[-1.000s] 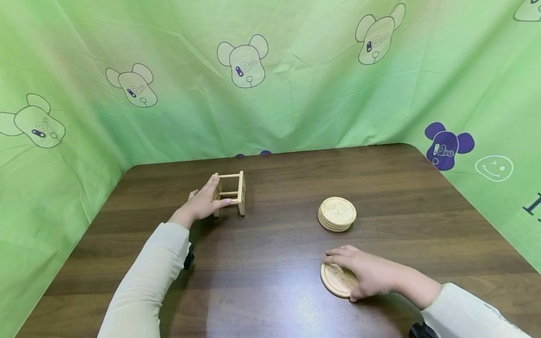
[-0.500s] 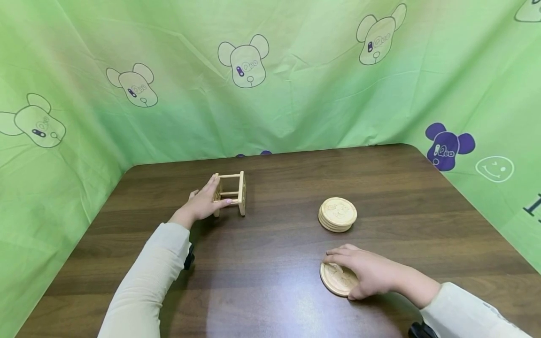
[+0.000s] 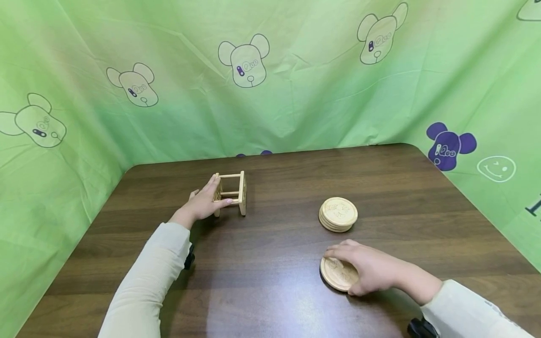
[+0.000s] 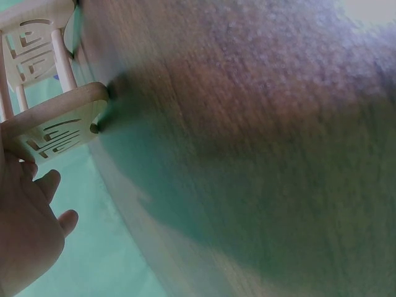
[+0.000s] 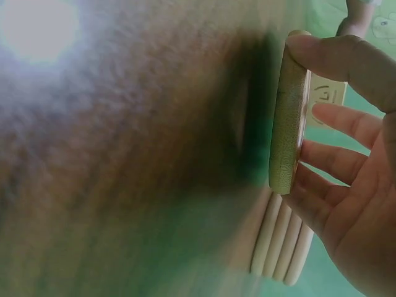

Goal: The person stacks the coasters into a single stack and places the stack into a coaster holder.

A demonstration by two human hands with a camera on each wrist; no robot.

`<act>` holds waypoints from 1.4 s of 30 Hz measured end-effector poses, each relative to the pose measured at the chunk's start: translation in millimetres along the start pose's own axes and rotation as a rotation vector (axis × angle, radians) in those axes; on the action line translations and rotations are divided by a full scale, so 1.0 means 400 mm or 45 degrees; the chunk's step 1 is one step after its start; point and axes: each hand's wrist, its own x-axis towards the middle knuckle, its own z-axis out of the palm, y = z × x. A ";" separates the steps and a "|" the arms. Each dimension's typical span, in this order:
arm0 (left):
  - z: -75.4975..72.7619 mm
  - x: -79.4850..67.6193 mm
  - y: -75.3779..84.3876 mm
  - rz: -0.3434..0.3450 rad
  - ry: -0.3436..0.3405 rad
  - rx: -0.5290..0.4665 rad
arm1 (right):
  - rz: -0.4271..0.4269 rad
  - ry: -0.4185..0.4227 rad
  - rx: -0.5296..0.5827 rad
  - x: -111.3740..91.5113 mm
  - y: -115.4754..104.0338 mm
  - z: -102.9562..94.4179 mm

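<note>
At the table's left, a small light wooden coaster rack (image 3: pixel 242 192) stands on short legs, with thin rods joining two end panels. My left hand (image 3: pixel 204 201) holds its left panel, the thumb lying along the front rod. The left wrist view shows the cut-out pattern of the panel (image 4: pixel 59 137), with some fingers extended outside it. My right hand (image 3: pixel 369 267) grips a round wooden coaster (image 3: pixel 338 274) by its rim, thumb on the near edge and fingertips on the far edge. In the right wrist view this coaster (image 5: pixel 288 117) stands slightly off the tabletop, over a dark shadow.
Beyond the right hand is a neat stack of several matching coasters (image 3: pixel 338 213), the top one engraved. The brown wood-grain table (image 3: pixel 270 249) reflects a bright light near its front. A green curtain (image 3: pixel 296 108) printed with cartoon heads hangs behind and at both sides.
My right hand has risen slightly with the coaster, which now sits a little farther from the front edge. The left hand and the rack stay put.
</note>
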 end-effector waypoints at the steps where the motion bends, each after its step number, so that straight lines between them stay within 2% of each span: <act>1: 0.000 0.000 0.000 -0.001 0.000 -0.002 | 0.005 0.002 -0.002 0.001 0.000 -0.002; 10: -0.001 0.003 -0.001 0.006 -0.002 0.013 | 0.068 0.001 0.025 0.011 0.001 -0.031; 20: -0.002 0.004 -0.002 0.007 0.002 0.008 | 0.043 0.050 0.004 0.019 0.005 -0.070; 34: 0.004 0.006 -0.007 0.002 -0.001 0.015 | 0.113 0.074 0.040 0.033 0.025 -0.120; 42: 0.002 0.006 -0.006 0.008 -0.002 0.013 | 0.109 0.140 0.026 0.044 0.045 -0.140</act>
